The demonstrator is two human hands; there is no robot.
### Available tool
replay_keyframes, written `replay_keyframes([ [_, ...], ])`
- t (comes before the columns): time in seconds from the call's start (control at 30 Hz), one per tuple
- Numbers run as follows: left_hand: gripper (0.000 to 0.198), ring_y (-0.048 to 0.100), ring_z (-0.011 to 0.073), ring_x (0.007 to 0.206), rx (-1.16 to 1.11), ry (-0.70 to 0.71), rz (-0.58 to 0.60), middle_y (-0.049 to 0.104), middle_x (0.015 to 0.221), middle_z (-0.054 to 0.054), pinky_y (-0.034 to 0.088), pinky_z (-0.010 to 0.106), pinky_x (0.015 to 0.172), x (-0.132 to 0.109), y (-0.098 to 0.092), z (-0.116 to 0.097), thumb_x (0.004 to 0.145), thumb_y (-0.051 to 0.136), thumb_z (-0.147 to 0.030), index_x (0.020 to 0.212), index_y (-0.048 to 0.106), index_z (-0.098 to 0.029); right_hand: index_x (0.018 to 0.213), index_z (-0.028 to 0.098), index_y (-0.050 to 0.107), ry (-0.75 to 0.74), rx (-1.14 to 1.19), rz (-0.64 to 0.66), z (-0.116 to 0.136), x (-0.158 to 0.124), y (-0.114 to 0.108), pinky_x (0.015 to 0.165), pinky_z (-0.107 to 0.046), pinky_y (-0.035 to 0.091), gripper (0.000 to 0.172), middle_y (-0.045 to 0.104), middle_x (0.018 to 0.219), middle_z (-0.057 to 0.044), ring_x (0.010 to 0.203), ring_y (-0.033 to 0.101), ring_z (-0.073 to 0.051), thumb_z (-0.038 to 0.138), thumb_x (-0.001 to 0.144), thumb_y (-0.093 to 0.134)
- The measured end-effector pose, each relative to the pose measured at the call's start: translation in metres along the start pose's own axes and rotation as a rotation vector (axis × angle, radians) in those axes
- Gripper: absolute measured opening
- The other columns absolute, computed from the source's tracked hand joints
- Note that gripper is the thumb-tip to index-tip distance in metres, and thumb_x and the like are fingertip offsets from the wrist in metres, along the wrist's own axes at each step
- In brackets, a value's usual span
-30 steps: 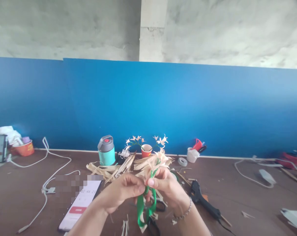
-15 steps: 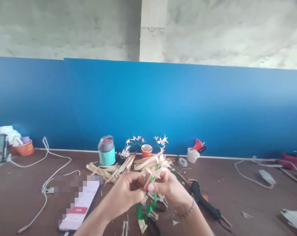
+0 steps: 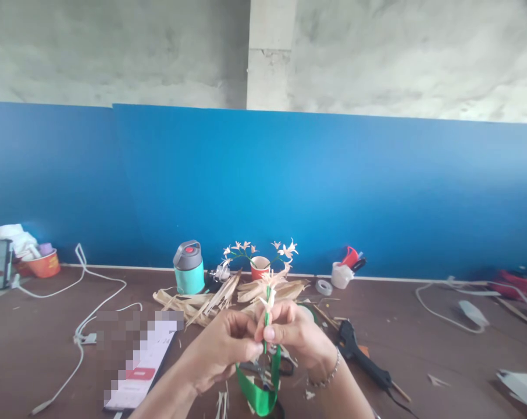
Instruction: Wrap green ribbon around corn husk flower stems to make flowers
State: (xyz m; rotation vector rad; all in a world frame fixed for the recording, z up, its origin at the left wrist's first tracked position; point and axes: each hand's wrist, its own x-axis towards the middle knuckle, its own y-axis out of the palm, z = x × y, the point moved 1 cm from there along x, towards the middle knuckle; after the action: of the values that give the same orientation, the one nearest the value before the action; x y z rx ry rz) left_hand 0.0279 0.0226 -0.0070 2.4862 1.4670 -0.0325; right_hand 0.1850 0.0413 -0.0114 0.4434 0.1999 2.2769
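My left hand (image 3: 224, 343) and my right hand (image 3: 297, 333) meet low in the middle, both closed in a pinch. Between their fingertips stands an artificial flower stem (image 3: 267, 323), wrapped in green, with pale petals (image 3: 270, 298) near its top. A green ribbon (image 3: 260, 398) hangs in a loop below the fingers; its ends are partly hidden by the hands. Scissors (image 3: 285, 365) lie on the table behind the loop, partly covered. Dried corn husks (image 3: 182, 302) are spread beyond my hands.
On the brown table (image 3: 355, 396) are a phone (image 3: 143, 372) at left and a black glue gun (image 3: 362, 355) at right. Farther back stand a teal flask (image 3: 189, 276), a paper cup (image 3: 260, 269) with flowers, a tape roll (image 3: 323, 287) and a white cup (image 3: 342, 276). A blue partition (image 3: 263, 174) rises behind.
The flower stem has turned more upright, its petals shifting left. The ribbon loop has swung lower and wider. Both hands stay nearly in place, pinching.
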Motion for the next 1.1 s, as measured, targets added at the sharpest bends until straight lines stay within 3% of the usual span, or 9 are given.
replay_keyframes([
  [0.3, 0.003, 0.030, 0.0014, 0.035, -0.260, 0.027, 0.105, 0.050, 0.041, -0.005, 0.016, 0.017, 0.035, -0.001, 0.011, -0.006, 0.052, 0.073, -0.017, 0.053, 0.070, -0.016, 0.068, 0.012, 0.073, -0.009, 0.027, 0.044, 0.002, -0.001, -0.001, 0.052, -0.022, 0.033, 0.023, 0.056, 0.058, 0.001, 0.052, 0.048, -0.008, 0.034, 0.070, 0.076],
  [0.5, 0.011, 0.029, 0.0009, 0.035, -0.273, 0.055, 0.000, 0.045, 0.040, -0.008, 0.015, 0.016, 0.035, -0.002, 0.011, -0.005, 0.053, 0.076, -0.016, 0.053, 0.065, -0.016, 0.070, 0.014, 0.074, -0.009, 0.165, -0.070, -0.003, 0.002, -0.001, 0.060, -0.023, 0.041, 0.013, 0.065, 0.065, -0.001, 0.061, 0.056, -0.011, 0.026, 0.068, 0.078],
  [0.7, 0.020, 0.026, 0.0012, 0.032, -0.229, 0.014, -0.108, 0.042, 0.036, -0.009, 0.006, 0.017, 0.032, -0.003, 0.010, -0.006, 0.052, 0.080, -0.020, 0.053, 0.060, -0.016, 0.068, 0.015, 0.074, 0.008, 0.114, -0.122, 0.001, 0.000, 0.001, 0.063, -0.023, 0.044, 0.008, 0.070, 0.067, -0.002, 0.064, 0.060, -0.011, 0.022, 0.069, 0.078],
  [0.93, 0.014, 0.031, 0.0013, 0.034, -0.315, 0.021, -0.008, 0.051, 0.042, -0.006, 0.013, 0.015, 0.033, -0.004, 0.011, -0.003, 0.050, 0.078, -0.020, 0.057, 0.066, -0.016, 0.065, 0.013, 0.073, -0.039, 0.148, -0.101, 0.001, 0.000, 0.001, 0.051, -0.020, 0.038, 0.018, 0.061, 0.057, 0.000, 0.050, 0.050, -0.008, 0.031, 0.069, 0.078],
  [1.1, 0.011, 0.026, 0.0011, 0.031, -0.241, 0.035, -0.088, 0.045, 0.036, -0.008, 0.009, 0.017, 0.032, -0.004, 0.013, -0.002, 0.052, 0.073, -0.021, 0.054, 0.063, -0.016, 0.064, 0.014, 0.072, -0.042, 0.196, -0.058, -0.003, 0.002, 0.004, 0.052, -0.021, 0.035, 0.020, 0.055, 0.056, 0.001, 0.052, 0.047, -0.009, 0.033, 0.069, 0.077],
])
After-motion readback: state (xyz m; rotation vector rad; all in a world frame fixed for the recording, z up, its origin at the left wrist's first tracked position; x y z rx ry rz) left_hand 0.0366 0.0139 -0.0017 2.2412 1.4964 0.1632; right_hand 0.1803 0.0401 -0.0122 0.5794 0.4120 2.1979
